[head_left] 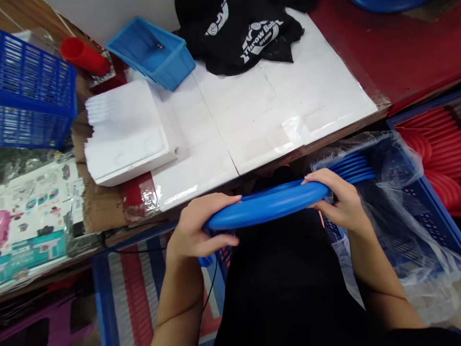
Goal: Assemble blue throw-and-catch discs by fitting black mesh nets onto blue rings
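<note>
A round blue plastic disc (270,205), seen nearly edge-on, is held level in front of my body, just off the table's near edge. My left hand (201,226) wraps its left end, fingers over the top and thumb stretched out underneath. At the right end, my right hand (336,197) grips the rim between fingers and thumb. The disc's far side is mostly hidden. Behind my right hand, several similar blue discs (355,167) stand in a plastic-lined blue crate (432,202).
The table has a white covered top (248,115). On it are a white foam block (126,129), a blue bin (154,53) and black printed cloth (245,33). A red cup (84,55) and blue basket (36,91) sit left. Red discs (442,154) fill another crate at right.
</note>
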Available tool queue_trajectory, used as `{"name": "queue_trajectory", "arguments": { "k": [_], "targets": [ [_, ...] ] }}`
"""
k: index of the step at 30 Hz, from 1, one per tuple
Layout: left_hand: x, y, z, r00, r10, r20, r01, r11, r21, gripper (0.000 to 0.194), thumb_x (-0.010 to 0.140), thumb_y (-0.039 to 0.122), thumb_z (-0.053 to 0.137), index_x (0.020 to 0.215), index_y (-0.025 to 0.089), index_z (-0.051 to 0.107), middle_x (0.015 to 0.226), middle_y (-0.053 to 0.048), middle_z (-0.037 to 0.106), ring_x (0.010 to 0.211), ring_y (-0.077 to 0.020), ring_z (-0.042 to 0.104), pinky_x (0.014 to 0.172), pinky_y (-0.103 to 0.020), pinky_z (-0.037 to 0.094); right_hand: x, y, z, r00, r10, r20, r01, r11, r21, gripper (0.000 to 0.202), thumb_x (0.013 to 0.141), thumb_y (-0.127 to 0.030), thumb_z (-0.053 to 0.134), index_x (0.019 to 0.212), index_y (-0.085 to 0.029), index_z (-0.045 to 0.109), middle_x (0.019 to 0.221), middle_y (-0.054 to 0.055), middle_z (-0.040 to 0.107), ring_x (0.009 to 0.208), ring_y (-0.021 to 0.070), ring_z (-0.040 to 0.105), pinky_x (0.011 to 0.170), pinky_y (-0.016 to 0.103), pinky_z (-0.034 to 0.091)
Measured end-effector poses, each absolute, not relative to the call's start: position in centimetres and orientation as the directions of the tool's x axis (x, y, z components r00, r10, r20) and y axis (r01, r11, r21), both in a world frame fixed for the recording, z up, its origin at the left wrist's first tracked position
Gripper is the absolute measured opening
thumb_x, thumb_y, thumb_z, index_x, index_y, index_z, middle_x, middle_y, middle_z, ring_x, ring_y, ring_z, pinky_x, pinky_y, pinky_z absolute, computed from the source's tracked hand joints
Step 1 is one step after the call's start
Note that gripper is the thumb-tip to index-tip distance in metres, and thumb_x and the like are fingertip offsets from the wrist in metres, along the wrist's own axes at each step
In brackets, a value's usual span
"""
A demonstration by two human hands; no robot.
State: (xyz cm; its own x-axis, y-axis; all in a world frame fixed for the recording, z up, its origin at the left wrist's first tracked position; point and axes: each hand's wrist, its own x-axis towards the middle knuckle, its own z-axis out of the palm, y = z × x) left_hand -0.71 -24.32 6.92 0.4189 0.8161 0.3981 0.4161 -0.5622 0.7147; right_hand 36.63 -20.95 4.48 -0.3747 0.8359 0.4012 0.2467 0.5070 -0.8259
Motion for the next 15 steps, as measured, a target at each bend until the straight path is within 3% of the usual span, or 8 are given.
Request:
{"name": "queue_trajectory", "arguments": {
  "k": [3,6,11,15],
  "targets": [
    [1.6,-24.1,7.5,0.456,0.778,0.432,0.527,-0.627,0.573,0.068,0.089,0.047,0.087,0.147,0.019,0.067,0.112,-0.013,0.082,0.093,-0.0274,0.080,0.084,-0.037,0.063,36.9,-21.6,3.8,-0.351,0.864,0.360,0.277,0.463,-0.842,0.049,0.095,-0.032,0.083,0.141,-0.029,0.067,0.117,0.009,0.076,0.109,0.0313,0.072,0.096,0.048,0.059],
    [2.8,-24.1,7.2,0.489,0.722,0.490,0.503,-0.692,0.518,0.060,0.092,0.043,0.083,0.144,0.016,0.067,0.106,-0.013,0.082,0.086,-0.0263,0.079,0.075,-0.035,0.061,37.9,-22.1,4.0,-0.380,0.865,0.329,0.279,0.446,-0.851,0.056,0.093,-0.039,0.085,0.145,-0.029,0.065,0.121,0.010,0.076,0.113,0.0332,0.072,0.099,0.049,0.059],
    [3.9,-24.1,6.9,0.535,0.705,0.466,0.460,-0.705,0.539,0.055,0.093,0.042,0.080,0.140,0.018,0.067,0.102,-0.012,0.082,0.084,-0.0261,0.080,0.071,-0.035,0.059,37.3,-23.3,6.0,-0.523,0.791,0.318,0.441,0.570,-0.693,0.072,0.093,-0.041,0.085,0.157,-0.030,0.055,0.139,0.013,0.073,0.127,0.0374,0.068,0.112,0.058,0.053],
    [4.5,-24.3,7.1,0.528,0.724,0.443,0.459,-0.683,0.568,0.050,0.094,0.042,0.079,0.136,0.017,0.068,0.103,-0.012,0.082,0.083,-0.0261,0.080,0.070,-0.035,0.059,35.3,-24.5,6.7,-0.516,0.772,0.371,0.517,0.626,-0.584,0.062,0.096,-0.037,0.081,0.153,-0.026,0.057,0.123,0.013,0.078,0.107,0.0350,0.072,0.096,0.053,0.058]
  ]
}}
